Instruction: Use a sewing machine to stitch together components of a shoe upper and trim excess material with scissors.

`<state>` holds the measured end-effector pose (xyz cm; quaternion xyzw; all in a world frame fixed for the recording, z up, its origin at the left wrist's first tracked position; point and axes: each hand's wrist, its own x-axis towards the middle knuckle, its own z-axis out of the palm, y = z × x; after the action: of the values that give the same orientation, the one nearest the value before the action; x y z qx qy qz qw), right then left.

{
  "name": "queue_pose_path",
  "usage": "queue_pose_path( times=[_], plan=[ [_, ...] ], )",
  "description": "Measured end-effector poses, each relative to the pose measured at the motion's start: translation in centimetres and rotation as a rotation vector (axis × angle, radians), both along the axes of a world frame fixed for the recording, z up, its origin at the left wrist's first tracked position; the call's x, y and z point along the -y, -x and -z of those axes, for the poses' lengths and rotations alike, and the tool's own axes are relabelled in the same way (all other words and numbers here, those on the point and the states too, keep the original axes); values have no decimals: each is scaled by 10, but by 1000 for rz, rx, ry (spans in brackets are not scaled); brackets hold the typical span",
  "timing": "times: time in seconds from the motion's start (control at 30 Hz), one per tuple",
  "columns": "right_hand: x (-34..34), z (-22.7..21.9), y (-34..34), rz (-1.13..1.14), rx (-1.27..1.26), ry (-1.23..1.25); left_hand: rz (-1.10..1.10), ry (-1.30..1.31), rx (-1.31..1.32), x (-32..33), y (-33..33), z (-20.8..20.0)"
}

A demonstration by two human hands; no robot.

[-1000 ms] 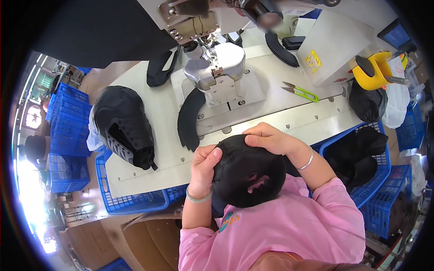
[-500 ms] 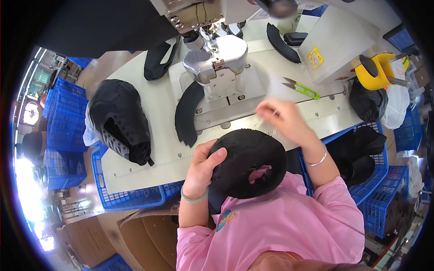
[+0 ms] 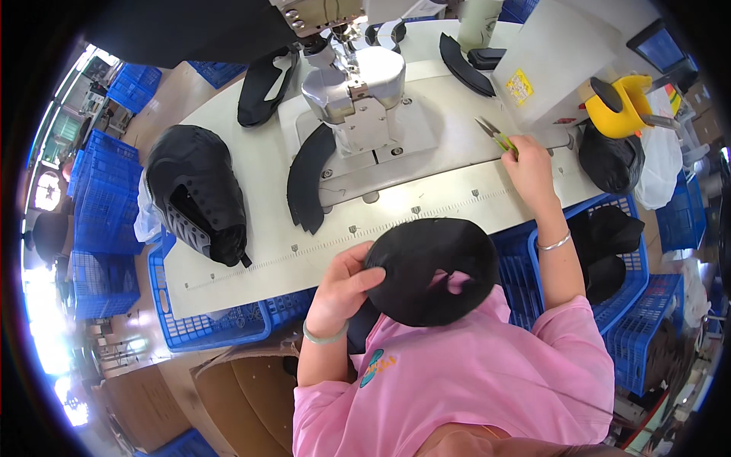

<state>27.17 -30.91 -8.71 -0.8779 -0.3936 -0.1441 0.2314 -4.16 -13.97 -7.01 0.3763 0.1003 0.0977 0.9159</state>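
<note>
My left hand grips the left edge of a round black fabric piece, thumb on top and fingers mostly hidden behind it. The piece hangs in front of the pink shirt, which shows through an irregular hole in it. On the right of the table my right hand is closed on the green handle of thread snips, whose blades point up and left. A curved black strip with a notched end lies beside the sewing machine.
A black shoe upper lies at the table's left. Behind are a black cut-out piece and another curved strip. A yellow holder stands right. Blue crates sit under the front edge; more stack at left.
My right hand has moved right from near the black piece onto the thread snips and closed on the handle. My left hand has shifted the piece slightly right, turning it flatter toward view.
</note>
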Motion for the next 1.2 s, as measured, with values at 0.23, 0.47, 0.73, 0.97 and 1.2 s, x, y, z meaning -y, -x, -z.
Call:
queue_pose_path(
  times=[0.23, 0.47, 0.73, 0.97, 1.2],
  plan=[
    [2, -32, 91, -457, -1059, -611, 113, 78, 30, 18, 28, 29],
    [32, -65, 155, -829, -943, 91, -77, -4, -281, 47, 70, 15],
    [41, -44, 217, -690, -228, -88, -67, -86, -205, 70, 86, 17],
    [59, -55, 225, -652, 5, 138, 1, -98, -156, 78, 92, 15],
    [60, -57, 226, -683, 70, 90, 4, -99, -172, 80, 90, 13]
  ],
)
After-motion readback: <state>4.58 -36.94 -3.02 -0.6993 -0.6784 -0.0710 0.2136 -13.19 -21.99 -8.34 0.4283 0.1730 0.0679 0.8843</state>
